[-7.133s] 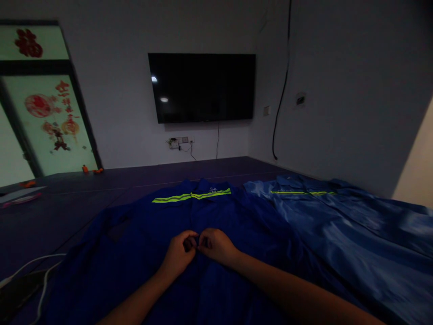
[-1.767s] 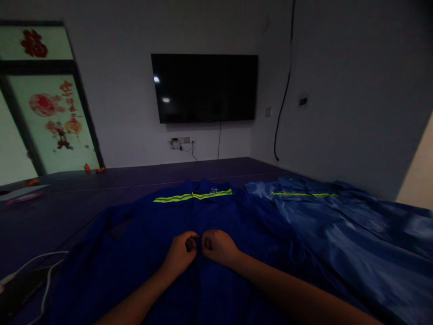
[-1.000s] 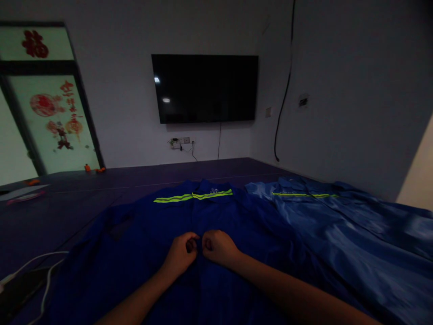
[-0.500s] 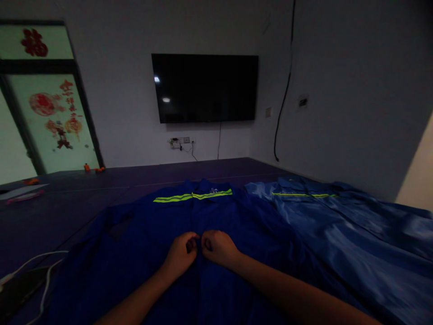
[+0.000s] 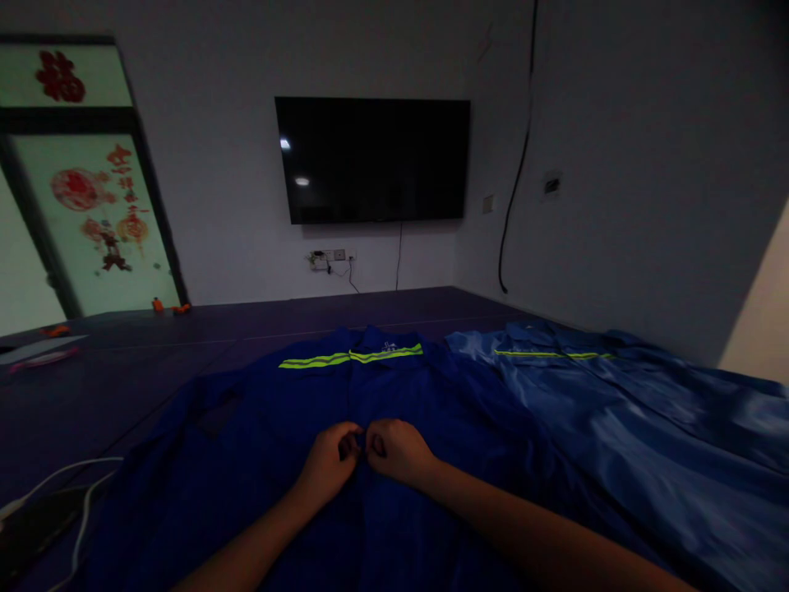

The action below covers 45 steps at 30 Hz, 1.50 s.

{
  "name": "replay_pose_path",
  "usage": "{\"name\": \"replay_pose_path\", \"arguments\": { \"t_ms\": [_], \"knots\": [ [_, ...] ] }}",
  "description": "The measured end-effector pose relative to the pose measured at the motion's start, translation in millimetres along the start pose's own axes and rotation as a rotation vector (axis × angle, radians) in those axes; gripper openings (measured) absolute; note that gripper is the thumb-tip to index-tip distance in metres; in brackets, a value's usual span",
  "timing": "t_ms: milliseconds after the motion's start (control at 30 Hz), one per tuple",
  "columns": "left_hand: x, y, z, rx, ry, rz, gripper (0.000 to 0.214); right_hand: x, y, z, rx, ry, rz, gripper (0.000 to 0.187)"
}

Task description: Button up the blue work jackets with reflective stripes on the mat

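Observation:
A dark blue work jacket (image 5: 296, 411) lies spread out in front of me, with a yellow-green reflective stripe across its chest and a small white logo above the stripe. My left hand (image 5: 333, 456) is closed at the jacket's front opening, thumb and fingers pinching the cloth edge. Close against it, my right hand (image 5: 399, 450) is curled in a pinch on the other side of the same front seam. Whatever small fastening may be between the fingertips is hidden. To the right lies a second, lighter blue jacket (image 5: 616, 427) with a thin yellow-green stripe.
Both garments rest on a dark purple floor (image 5: 246, 325). A phone (image 5: 43, 526) with a white cable (image 5: 86, 526) is at the lower left. Orange toys (image 5: 181, 309) sit near the glass door (image 5: 92, 214). A television (image 5: 376, 160) hangs on the far wall; a black cable (image 5: 518, 181) dangles right of it.
Almost nothing differs. Both hands stay at the jacket's front seam, with only a very slight shift of the fingers and of the view.

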State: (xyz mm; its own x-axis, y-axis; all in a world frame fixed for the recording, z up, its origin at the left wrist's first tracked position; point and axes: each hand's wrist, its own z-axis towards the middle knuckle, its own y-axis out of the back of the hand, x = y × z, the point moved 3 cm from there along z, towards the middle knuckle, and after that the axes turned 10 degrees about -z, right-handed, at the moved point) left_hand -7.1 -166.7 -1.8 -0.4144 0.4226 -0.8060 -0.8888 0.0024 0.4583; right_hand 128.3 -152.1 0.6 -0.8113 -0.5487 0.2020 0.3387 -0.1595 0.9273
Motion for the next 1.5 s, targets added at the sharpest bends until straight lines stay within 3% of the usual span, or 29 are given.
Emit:
{"name": "replay_pose_path", "arguments": {
  "t_ms": [300, 767, 1500],
  "knots": [
    [-4, -0.1, 0, -0.003, 0.009, 0.007, 0.032, 3, 5, -2, 0.014, -0.046, -0.038, 0.015],
    [-4, 1.0, -2, -0.053, 0.002, 0.026, 0.027, 1, 2, -3, -0.028, 0.018, -0.054, 0.014],
    [-12, -1.3, -9, -0.012, -0.08, 0.366, 0.02, 0, 3, -3, -0.062, 0.006, -0.137, 0.019]
  ]
}}
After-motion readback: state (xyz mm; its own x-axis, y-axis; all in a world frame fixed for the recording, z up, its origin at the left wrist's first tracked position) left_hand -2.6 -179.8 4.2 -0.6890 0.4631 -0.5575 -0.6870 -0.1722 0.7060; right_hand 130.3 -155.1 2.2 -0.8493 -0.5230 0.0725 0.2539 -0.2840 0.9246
